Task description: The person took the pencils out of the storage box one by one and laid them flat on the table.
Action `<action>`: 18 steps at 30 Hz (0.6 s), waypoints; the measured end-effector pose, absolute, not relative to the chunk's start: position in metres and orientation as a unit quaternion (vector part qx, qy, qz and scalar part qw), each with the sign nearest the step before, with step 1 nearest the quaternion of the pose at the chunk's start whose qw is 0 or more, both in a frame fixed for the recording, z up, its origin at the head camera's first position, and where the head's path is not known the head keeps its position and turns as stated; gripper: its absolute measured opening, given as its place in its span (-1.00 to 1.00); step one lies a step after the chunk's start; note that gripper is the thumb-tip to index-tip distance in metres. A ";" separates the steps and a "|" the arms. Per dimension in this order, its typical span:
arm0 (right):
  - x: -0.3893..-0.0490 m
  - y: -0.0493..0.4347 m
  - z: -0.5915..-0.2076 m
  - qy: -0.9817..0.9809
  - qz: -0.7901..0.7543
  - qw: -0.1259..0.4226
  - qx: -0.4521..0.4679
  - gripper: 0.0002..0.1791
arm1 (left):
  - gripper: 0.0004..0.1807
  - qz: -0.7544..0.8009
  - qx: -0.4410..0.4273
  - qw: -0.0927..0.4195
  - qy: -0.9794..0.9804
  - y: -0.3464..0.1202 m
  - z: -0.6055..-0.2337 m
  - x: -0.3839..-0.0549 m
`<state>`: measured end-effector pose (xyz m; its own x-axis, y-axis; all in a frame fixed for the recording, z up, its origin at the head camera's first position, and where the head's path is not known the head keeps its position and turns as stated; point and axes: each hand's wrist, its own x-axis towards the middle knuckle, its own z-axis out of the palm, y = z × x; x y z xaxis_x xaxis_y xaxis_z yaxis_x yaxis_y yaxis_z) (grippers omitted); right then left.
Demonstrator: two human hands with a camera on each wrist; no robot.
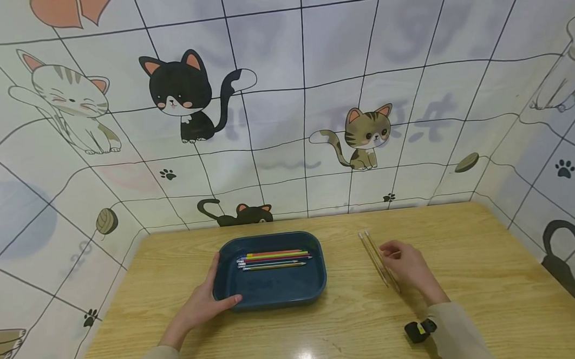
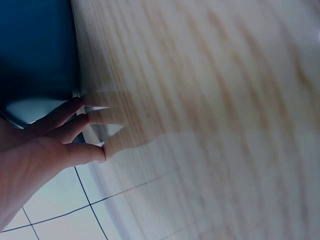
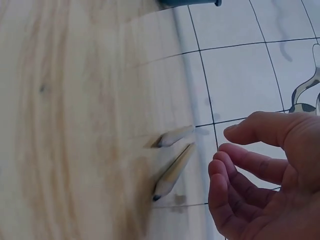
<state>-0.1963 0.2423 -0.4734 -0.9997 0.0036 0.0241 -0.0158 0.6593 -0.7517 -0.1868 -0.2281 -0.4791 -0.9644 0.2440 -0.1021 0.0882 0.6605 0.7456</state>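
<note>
A dark blue tray [image 1: 281, 289] stands on the table, left of the middle, with several pencils [image 1: 274, 260] lying side by side in it. My left hand [image 1: 203, 300] holds the tray's near left corner, thumb on the front rim and fingers along the outer left side. The left wrist view shows those fingers [image 2: 67, 122] fairly straight beside the tray. To the right of the tray lie two pencils [image 1: 373, 259], nearly parallel, tips toward me. Over their right side hovers my right hand [image 1: 409, 265], fingers loosely bent, thumb apart from the fingertips, holding nothing.
The wooden table [image 1: 349, 328] meets a backdrop [image 1: 284, 120] printed with cats and a grid, which rises at the back and both sides. A small black device [image 1: 419, 331] is worn at my right wrist.
</note>
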 end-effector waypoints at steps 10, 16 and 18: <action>-0.201 0.222 -0.466 -0.902 0.430 0.022 0.010 -0.75 | 0.24 0.398 0.083 0.103 0.908 -0.228 -0.478 -0.187; -0.201 0.208 -0.462 -0.896 0.442 0.019 0.019 -0.78 | 0.25 0.395 0.080 0.106 0.909 -0.228 -0.478 -0.187; -0.201 0.205 -0.461 -0.896 0.443 0.017 0.025 -0.78 | 0.25 0.395 0.081 0.106 0.909 -0.228 -0.478 -0.187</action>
<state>-0.2015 0.2050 -0.4609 -0.9982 -0.0298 0.0528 -0.0601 0.6062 -0.7930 -0.1866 -0.2280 -0.4778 -0.9644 0.2304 -0.1294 0.0624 0.6743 0.7358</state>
